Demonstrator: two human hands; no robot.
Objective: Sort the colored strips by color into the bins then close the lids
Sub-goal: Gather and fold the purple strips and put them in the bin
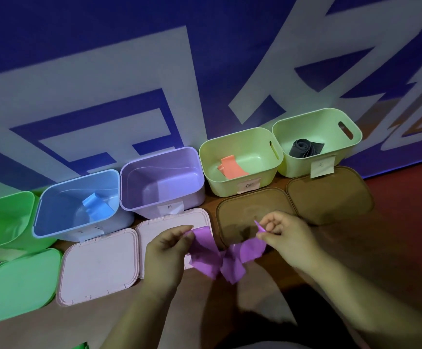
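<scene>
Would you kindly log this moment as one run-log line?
left hand, right hand: pinch purple strip ends | purple bin: open, empty | step: strip not yet binned

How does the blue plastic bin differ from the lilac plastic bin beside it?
The blue plastic bin holds a folded blue strip; the lilac plastic bin looks empty. The blue bin stands left of the lilac bin. Both are open and bear a paper label.

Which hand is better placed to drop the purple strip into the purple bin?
Left, probably. The left hand pinches the strip almost directly in front of the purple bin; the right hand holds its other end over a brown lid.
</scene>
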